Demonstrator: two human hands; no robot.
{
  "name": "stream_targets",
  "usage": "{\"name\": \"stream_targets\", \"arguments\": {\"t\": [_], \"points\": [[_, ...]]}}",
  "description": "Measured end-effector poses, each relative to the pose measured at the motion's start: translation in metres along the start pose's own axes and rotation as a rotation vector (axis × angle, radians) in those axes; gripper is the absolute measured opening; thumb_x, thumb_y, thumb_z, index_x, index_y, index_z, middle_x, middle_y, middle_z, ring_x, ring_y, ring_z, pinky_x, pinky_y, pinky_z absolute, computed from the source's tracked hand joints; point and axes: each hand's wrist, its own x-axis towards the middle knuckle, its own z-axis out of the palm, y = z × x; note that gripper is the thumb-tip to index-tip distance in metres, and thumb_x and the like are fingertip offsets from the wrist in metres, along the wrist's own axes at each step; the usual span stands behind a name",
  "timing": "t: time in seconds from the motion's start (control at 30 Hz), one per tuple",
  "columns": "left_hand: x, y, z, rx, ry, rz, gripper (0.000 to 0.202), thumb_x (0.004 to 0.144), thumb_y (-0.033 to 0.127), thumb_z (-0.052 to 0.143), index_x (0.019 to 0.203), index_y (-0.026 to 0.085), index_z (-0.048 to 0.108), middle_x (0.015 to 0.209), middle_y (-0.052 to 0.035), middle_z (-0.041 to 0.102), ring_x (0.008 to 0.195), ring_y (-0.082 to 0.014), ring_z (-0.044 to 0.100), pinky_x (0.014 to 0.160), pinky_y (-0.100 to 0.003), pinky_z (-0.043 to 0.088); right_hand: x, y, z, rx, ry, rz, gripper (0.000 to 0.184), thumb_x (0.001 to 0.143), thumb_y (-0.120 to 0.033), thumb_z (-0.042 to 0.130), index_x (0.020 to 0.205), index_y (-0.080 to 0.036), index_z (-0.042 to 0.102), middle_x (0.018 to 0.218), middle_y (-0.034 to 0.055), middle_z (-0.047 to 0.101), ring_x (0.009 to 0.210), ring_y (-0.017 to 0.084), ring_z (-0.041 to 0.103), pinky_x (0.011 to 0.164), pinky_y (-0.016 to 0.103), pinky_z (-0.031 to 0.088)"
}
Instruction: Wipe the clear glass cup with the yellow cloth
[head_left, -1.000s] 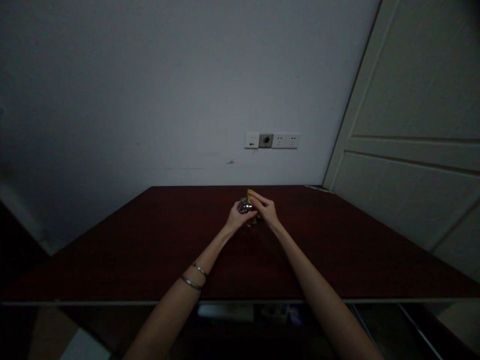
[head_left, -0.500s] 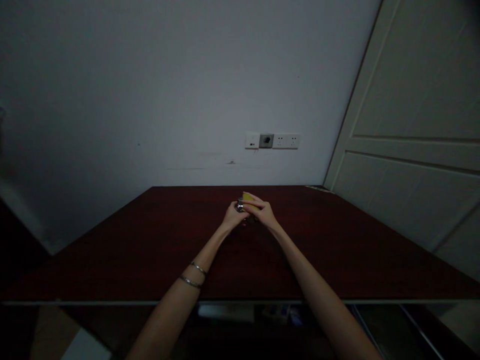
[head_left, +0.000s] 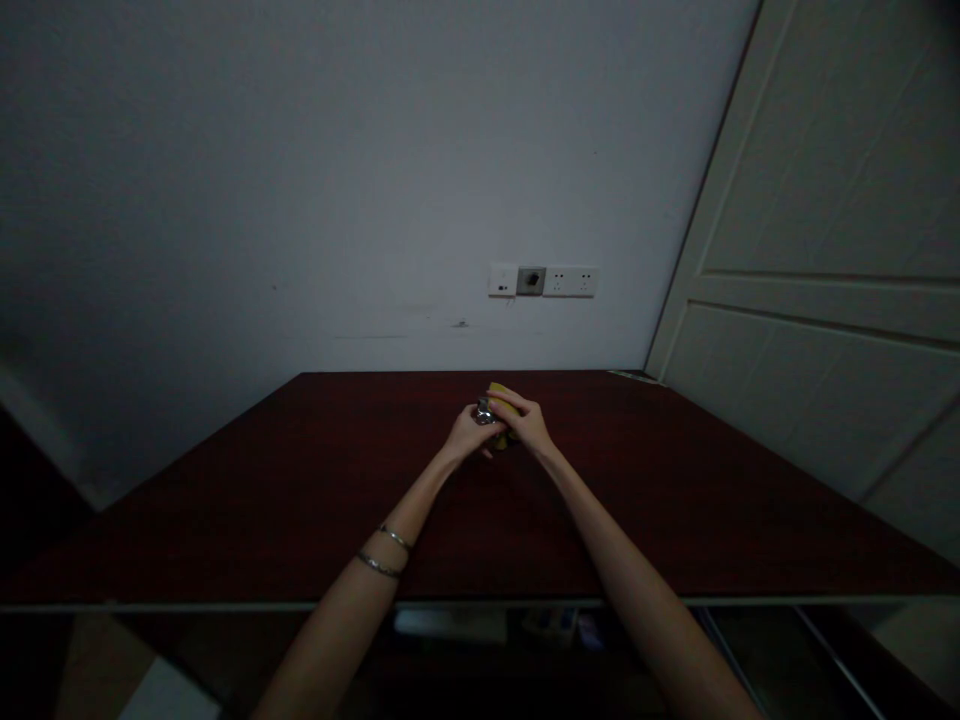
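My left hand is closed around a small shiny metal object, held above the table. Its exact kind is too small and dark to make out. From the other side my right hand grips a yellow piece, a cloth or sponge, and presses it against the metal object. Yellow shows above the right fingers and also beneath them. The two hands meet over the far half of the dark red table, and the fingers partly hide both things.
A pale wall rises behind the table, with a row of sockets and a switch on it. On the right stands a white panelled door. Under the table's front edge, a white object lies in shadow.
The yellow piece has shifted slightly over the metal object, and more yellow now shows below the right fingers. More of the shiny metal faces me. Both arms stay nearly in place.
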Motion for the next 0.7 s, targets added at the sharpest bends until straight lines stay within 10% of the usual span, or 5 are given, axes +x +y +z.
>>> {"name": "stream_targets", "arguments": {"t": [0.3,0.7], "points": [[-0.011,0.009,-0.002,-0.104,-0.176,-0.042,0.075,0.052,0.025,0.079,0.117,0.018,0.04,0.103,-0.0124,0.059,0.068,-0.016,0.063,0.046,-0.022,0.052,0.002,0.006,-0.001,0.022,0.116,0.108,0.033,0.067,-0.041,0.062,0.093,-0.02,0.068,0.106,0.0058,0.065,0.102,0.023,0.058,0.091,0.038,0.043],[-0.005,0.004,-0.004,-0.084,-0.071,-0.04,0.068,0.056,0.023,0.076,0.111,0.015,0.038,0.078,-0.0027,0.058,0.049,-0.0092,0.057,0.045,-0.026,0.052,-0.005,-0.006,-0.002,-0.068,-0.042,-0.095,0.022,0.069,-0.034,0.063,0.088,-0.025,0.07,0.119,0.0043,0.057,0.11,0.021,0.052,0.096,0.035,0.037]]}}
